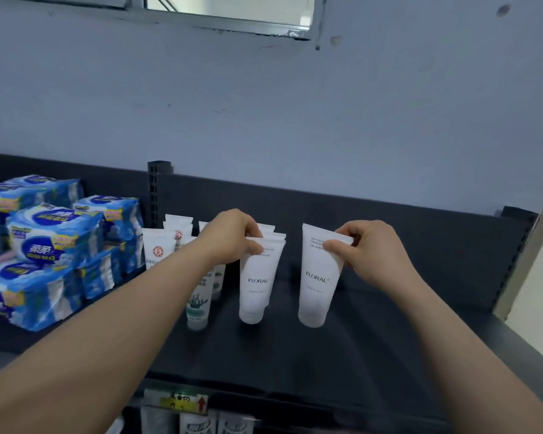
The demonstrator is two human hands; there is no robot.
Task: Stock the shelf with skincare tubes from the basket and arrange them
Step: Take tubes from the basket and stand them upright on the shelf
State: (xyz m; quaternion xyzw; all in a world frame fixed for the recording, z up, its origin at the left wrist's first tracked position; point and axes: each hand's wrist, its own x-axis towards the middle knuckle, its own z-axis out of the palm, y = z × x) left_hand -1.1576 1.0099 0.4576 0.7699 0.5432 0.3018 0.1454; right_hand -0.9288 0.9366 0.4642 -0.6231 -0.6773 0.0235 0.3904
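Observation:
On the dark shelf [295,355] stand white FLORAL tubes, cap down. My left hand [235,234] pinches the crimped top of the front tube in a row of FLORAL tubes [257,283] at the shelf's middle. My right hand [367,249] pinches the top right corner of a single FLORAL tube [317,277], which stands apart to the right of that row. Left of the row, partly hidden by my left forearm, stand tubes with a green print [198,305] and white tubes with a red seal [158,250]. The basket is out of view.
Blue packs of tissue [44,255] are stacked at the shelf's left end. A slotted upright post [157,189] and a dark back panel [389,220] close the rear. A lower shelf with a yellow price label [182,402] shows below the front edge.

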